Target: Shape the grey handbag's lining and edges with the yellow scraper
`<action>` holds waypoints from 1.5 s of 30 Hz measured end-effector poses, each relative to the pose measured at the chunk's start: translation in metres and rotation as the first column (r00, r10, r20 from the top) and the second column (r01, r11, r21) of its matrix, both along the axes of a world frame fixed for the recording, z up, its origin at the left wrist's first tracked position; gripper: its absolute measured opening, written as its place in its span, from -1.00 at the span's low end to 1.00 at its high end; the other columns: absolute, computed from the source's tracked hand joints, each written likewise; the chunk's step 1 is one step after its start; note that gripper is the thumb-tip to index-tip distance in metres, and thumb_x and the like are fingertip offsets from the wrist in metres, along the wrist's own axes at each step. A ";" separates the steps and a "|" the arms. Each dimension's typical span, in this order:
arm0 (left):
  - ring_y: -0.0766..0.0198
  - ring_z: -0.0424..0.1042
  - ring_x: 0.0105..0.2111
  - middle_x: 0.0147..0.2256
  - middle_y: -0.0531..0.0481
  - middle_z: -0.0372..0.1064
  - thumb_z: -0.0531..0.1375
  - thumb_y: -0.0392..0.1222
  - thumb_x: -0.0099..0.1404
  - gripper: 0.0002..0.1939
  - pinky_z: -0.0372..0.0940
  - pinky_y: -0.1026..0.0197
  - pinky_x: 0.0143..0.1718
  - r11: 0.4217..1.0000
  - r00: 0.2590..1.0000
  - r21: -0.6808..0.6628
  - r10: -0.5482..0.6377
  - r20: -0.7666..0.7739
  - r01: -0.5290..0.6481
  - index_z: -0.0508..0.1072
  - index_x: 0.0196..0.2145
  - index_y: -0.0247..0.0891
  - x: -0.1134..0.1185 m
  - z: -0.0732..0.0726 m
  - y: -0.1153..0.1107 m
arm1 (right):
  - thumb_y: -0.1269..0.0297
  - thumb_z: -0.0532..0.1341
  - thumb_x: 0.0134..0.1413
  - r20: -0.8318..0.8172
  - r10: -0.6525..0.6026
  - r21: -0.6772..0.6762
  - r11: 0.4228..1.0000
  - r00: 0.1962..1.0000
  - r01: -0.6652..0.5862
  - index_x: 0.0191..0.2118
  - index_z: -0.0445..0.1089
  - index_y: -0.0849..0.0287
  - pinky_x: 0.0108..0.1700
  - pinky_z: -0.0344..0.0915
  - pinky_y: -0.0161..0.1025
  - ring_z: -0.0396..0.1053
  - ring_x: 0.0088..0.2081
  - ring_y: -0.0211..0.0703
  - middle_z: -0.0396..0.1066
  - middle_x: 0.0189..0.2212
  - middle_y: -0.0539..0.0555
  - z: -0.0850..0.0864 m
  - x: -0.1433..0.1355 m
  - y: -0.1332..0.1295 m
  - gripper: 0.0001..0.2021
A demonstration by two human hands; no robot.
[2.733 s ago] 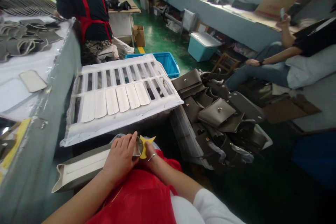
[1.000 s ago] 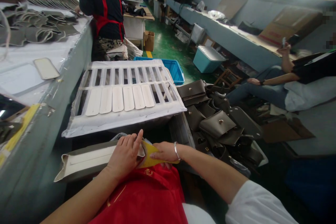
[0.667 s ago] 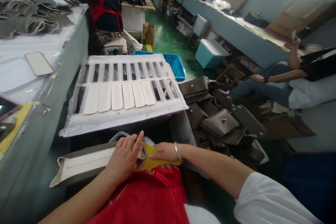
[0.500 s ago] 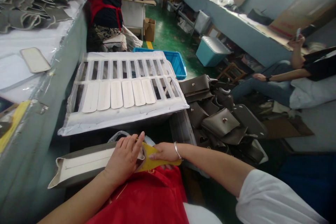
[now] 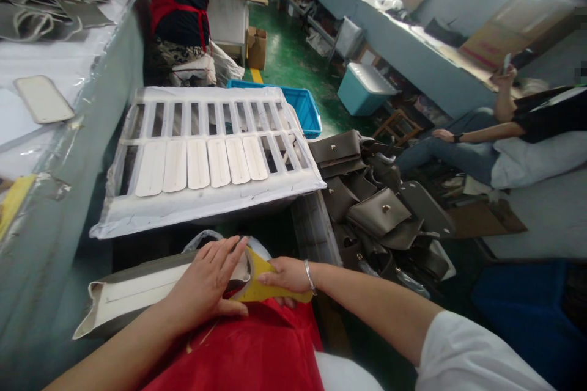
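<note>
A dark grey bag body (image 5: 87, 324) lies on its side across my lap, its long cream panel (image 5: 142, 289) facing up. My left hand (image 5: 206, 281) lies over the right end of this panel, fingers stretched out flat and thumb apart. In my right hand (image 5: 290, 275) is a flat yellow tool (image 5: 254, 286), wide at its left end and narrow under my fingers. The wide end meets the open right end of the bag body, beside my left fingertips. How far it reaches inside is hidden.
Ahead, a slatted white rack (image 5: 206, 195) carries several cream strips (image 5: 198, 163). Dark finished bags (image 5: 380, 212) are heaped to the right. A table (image 5: 92, 67) runs along the left, a co-worker (image 5: 178, 6) beside it. Another person (image 5: 499, 134) sits at right.
My left thumb has come away from the bag body and now points right, toward the yellow tool. My right hand keeps its hold. The view has shifted slightly.
</note>
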State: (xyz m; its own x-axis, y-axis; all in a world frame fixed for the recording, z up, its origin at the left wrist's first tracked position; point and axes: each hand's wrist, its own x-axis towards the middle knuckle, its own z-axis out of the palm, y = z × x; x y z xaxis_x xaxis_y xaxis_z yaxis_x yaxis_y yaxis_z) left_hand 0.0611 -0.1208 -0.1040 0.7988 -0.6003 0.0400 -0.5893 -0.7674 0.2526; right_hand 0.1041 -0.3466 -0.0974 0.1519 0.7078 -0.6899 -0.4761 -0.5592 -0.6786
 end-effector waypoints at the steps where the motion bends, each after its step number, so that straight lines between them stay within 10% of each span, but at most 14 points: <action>1: -0.09 0.10 0.08 0.13 -0.34 0.08 0.15 0.40 -0.11 0.18 -0.02 -0.03 0.08 1.000 1.000 0.002 0.002 0.014 -0.002 -0.19 0.25 -0.39 0.000 0.000 0.000 | 0.16 -0.05 0.21 -0.008 0.003 -0.004 1.000 1.000 -0.003 -0.42 0.21 0.23 -0.71 0.10 -0.42 0.13 -0.78 -0.35 0.19 -0.74 -0.10 0.001 0.000 0.001 -0.71; 24: -0.09 0.10 0.09 0.13 -0.34 0.10 0.17 0.30 0.00 -0.01 -0.04 -0.02 0.07 0.999 1.000 0.036 0.003 -0.019 -0.003 -0.03 0.21 -0.37 0.005 0.001 0.002 | 0.17 -0.08 0.22 -0.117 -0.146 -0.088 0.987 0.982 0.136 -0.44 0.25 0.26 -0.73 0.15 -0.39 0.17 -0.79 -0.30 0.25 -0.73 -0.02 0.003 -0.007 0.011 -0.67; 36: -0.09 0.05 0.13 0.16 -0.31 0.07 0.12 0.36 0.00 0.01 -0.10 -0.04 0.11 0.999 0.999 0.038 0.006 -0.049 -0.004 -0.04 0.23 -0.35 0.007 -0.001 0.005 | -0.18 0.10 -0.02 -0.153 -0.273 -0.077 0.962 0.950 0.264 -0.31 0.25 0.24 -0.72 -0.03 -0.46 0.07 -0.78 -0.40 0.21 -0.73 -0.09 -0.008 -0.018 0.011 -0.51; 45: -0.05 0.09 0.11 0.13 -0.31 0.12 0.11 0.36 0.01 -0.02 -0.08 0.01 0.10 1.000 0.999 0.022 0.004 -0.048 -0.003 0.05 0.19 -0.43 0.008 -0.001 0.007 | -0.19 0.18 -0.09 -0.100 -0.462 0.037 0.883 0.881 0.467 -0.20 0.32 0.24 -0.47 0.18 -0.34 0.23 -0.53 -0.31 0.32 -0.44 0.03 -0.020 -0.036 0.014 -0.46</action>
State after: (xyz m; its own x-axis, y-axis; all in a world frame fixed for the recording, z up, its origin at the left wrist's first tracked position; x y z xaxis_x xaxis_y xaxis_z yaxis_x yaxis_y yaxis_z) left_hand 0.0695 -0.1139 -0.1051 0.8017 -0.5976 -0.0116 -0.5741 -0.7753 0.2633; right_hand 0.0676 -0.3327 -0.1176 0.4152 0.6099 -0.6749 -0.7294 -0.2202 -0.6477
